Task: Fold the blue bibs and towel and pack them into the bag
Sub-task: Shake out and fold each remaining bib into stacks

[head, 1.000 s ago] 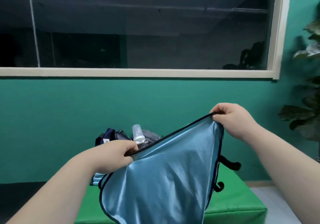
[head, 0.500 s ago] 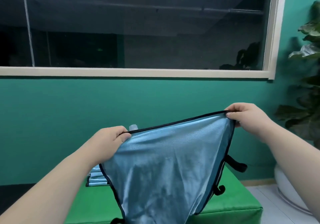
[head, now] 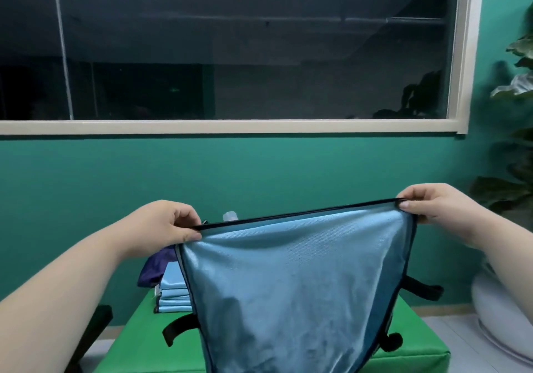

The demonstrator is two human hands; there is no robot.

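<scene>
A shiny light-blue bib (head: 294,283) with dark trim and black straps hangs spread in the air in front of me. My left hand (head: 161,227) pinches its upper left corner and my right hand (head: 435,208) pinches its upper right corner, with the top edge stretched taut between them. Behind it on the green bench (head: 450,346) lies a stack of folded blue bibs (head: 173,294). The dark navy bag (head: 155,266) shows only partly at the left of the stack, with a clear bottle top (head: 230,216) peeking above the bib's edge.
A teal wall with a wide dark window faces me. A potted plant (head: 516,90) in a white pot (head: 499,318) stands at the right. A dark piece of furniture (head: 92,332) sits on the floor left of the bench.
Both hands have raised the bib and pulled its top edge wider and more level. It now hides most of the bag, and the folded stack shows at the left.
</scene>
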